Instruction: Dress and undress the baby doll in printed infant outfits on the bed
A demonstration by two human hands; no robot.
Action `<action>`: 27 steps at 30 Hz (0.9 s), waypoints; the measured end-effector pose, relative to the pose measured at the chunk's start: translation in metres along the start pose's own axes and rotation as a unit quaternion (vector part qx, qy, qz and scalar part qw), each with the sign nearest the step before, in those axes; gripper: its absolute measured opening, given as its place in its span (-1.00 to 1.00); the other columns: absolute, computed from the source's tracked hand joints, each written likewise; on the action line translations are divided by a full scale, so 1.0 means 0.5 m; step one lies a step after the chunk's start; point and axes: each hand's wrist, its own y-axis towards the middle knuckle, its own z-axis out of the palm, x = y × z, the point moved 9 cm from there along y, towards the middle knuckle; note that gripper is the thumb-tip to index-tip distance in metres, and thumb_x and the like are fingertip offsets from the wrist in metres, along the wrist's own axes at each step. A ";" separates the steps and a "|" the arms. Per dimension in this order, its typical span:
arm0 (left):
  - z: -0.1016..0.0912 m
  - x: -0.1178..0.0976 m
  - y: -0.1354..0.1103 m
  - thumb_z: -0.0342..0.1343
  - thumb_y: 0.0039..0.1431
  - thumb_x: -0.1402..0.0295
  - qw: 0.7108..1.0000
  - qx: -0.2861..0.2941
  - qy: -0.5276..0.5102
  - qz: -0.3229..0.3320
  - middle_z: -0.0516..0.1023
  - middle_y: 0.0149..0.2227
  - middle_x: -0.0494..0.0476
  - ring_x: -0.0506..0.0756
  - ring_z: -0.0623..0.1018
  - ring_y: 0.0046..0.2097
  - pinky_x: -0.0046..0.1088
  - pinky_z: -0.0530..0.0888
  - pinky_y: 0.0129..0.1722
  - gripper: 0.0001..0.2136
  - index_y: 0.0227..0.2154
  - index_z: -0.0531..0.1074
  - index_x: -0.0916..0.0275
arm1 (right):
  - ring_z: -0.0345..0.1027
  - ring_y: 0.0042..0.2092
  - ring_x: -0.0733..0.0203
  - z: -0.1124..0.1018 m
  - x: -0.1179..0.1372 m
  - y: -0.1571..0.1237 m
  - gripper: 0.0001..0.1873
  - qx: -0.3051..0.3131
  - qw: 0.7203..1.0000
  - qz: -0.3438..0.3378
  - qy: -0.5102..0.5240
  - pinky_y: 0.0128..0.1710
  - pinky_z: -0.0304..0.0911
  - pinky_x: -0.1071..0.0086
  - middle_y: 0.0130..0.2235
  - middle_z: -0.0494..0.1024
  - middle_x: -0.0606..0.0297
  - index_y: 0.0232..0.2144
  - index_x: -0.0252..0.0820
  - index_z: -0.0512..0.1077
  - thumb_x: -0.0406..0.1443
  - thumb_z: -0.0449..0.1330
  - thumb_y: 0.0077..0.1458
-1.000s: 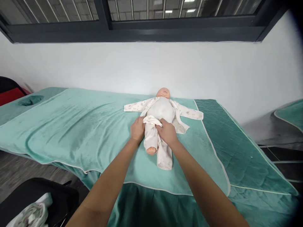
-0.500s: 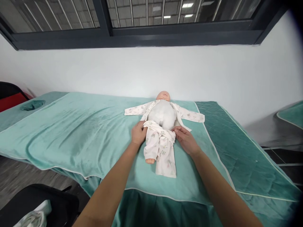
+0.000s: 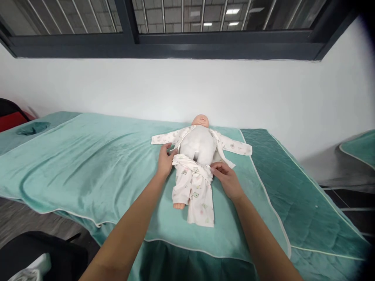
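A baby doll point(image 3: 198, 143) lies on its back on a teal towel point(image 3: 96, 160), head toward the wall. It wears an open white printed jacket with sleeves spread wide, and white printed trousers point(image 3: 194, 187) bunched at its hips. One bare foot shows at the left trouser leg. My left hand point(image 3: 164, 160) rests at the doll's left hip, fingers partly curled at the waistband. My right hand point(image 3: 226, 178) pinches the waistband at the other hip.
The towel covers a massage bed with a darker green quilted cover point(image 3: 293, 187) on the right. A white wall and a dark window frame stand behind. A black chair point(image 3: 43, 253) with pale cloth sits at bottom left; a red item point(image 3: 10, 119) at far left.
My right hand moved from the doll's crotch out to its right hip. The trousers now sit spread across the hips, and my left hand shifted slightly up along the left side.
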 end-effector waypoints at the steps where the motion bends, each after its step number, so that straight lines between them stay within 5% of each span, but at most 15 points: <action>1: 0.011 -0.003 0.006 0.19 0.11 0.23 1.000 0.020 0.010 0.006 0.44 0.13 0.26 0.15 0.44 0.17 -0.29 0.40 0.09 -0.59 0.03 0.38 0.18 | 0.27 -0.29 0.25 0.005 0.002 0.000 -0.77 0.010 1.000 -0.002 -0.003 -0.23 0.20 0.36 -0.33 0.44 0.34 -0.37 -0.14 0.45 -0.12 0.32 0.07; 6: 0.037 -0.011 0.026 0.08 0.18 0.18 0.995 0.090 0.039 0.011 0.62 -0.24 0.11 0.10 0.56 -0.18 -0.40 0.45 -0.13 -0.75 -0.23 0.52 0.24 | 0.29 -0.27 0.23 0.016 0.000 0.000 -0.70 0.030 0.999 -0.003 -0.008 -0.23 0.22 0.37 -0.28 0.44 0.33 -0.33 -0.13 0.43 -0.11 0.37 -0.01; 12: -0.076 0.003 0.023 -0.17 0.31 0.22 0.990 -0.093 0.102 -0.024 0.59 -0.12 0.22 0.14 0.52 -0.09 -0.37 0.40 -0.06 -0.68 -0.15 0.43 0.27 | 0.30 -0.28 0.22 0.006 -0.005 -0.004 -0.70 0.008 1.000 0.014 -0.014 -0.22 0.24 0.36 -0.32 0.46 0.31 -0.33 -0.14 0.45 -0.07 0.34 0.03; 18: -0.142 0.024 0.024 -0.03 0.24 0.20 0.973 -0.096 0.205 -0.046 0.60 -0.25 0.26 0.24 0.56 -0.17 -0.28 0.39 -0.15 -0.75 -0.22 0.47 0.21 | 0.31 -0.30 0.22 0.002 -0.001 -0.005 -0.69 -0.001 1.000 -0.003 -0.028 -0.23 0.24 0.34 -0.34 0.48 0.31 -0.35 -0.15 0.46 -0.05 0.33 0.03; 22: -0.134 0.027 0.015 0.00 0.21 0.27 0.956 -0.076 0.279 -0.050 0.59 -0.22 0.32 0.31 0.56 -0.14 -0.22 0.39 -0.16 -0.77 -0.16 0.47 0.20 | 0.33 -0.29 0.21 -0.020 0.000 -0.006 -0.73 -0.072 0.996 -0.024 -0.044 -0.22 0.25 0.33 -0.34 0.48 0.31 -0.33 -0.14 0.46 -0.07 0.29 0.08; 27: -0.099 -0.009 0.007 -0.02 0.14 0.49 0.919 -0.056 0.387 0.044 0.50 -0.01 0.32 0.30 0.45 0.07 -0.20 0.38 0.00 -0.66 -0.02 0.41 0.24 | 0.36 -0.19 0.18 -0.053 0.045 -0.037 -0.83 -0.204 0.964 -0.097 -0.140 -0.15 0.29 0.30 -0.22 0.47 0.25 -0.28 -0.12 0.43 -0.15 0.18 0.17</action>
